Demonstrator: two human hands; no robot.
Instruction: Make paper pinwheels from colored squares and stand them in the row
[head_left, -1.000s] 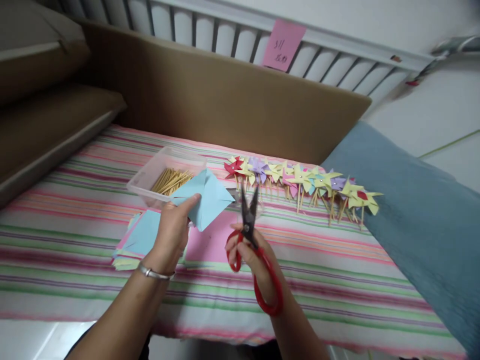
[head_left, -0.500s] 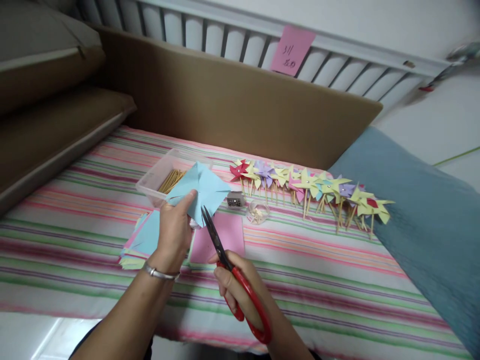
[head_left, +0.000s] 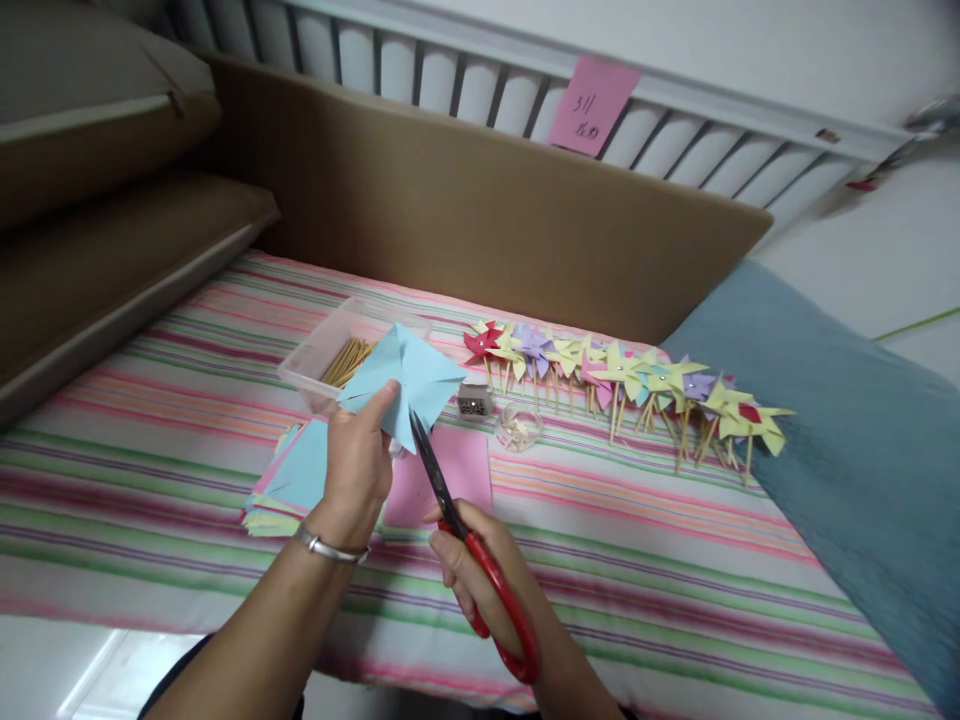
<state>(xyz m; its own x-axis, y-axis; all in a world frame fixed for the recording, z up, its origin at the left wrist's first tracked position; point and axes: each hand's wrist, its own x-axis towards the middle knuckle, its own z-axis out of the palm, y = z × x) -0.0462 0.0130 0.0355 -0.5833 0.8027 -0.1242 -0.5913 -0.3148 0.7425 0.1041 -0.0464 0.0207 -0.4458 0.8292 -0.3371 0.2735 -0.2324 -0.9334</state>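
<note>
My left hand [head_left: 358,462], with a silver bracelet on the wrist, pinches a light blue creased paper square [head_left: 409,380] and holds it up over the striped cloth. My right hand [head_left: 474,565] grips red-handled scissors [head_left: 465,535], fingers through the loops. The dark blades point up and left, and their tips touch the lower corner of the blue paper. Below the hands lie a pink paper square [head_left: 442,480] and a stack of coloured paper squares [head_left: 289,485].
A clear plastic box of wooden sticks [head_left: 337,358] stands behind the blue paper. A row of several small paper pinwheels [head_left: 622,385] lies to the right, with a small box of pins [head_left: 474,402] and a little clear cup [head_left: 517,428] nearby. Brown cardboard [head_left: 487,220] stands behind; blue fabric [head_left: 847,440] lies on the right.
The scissors swung from pointing upward, blades apart, to pointing left at the paper's lower corner with the blades nearly together. My left hand kept holding the blue paper.
</note>
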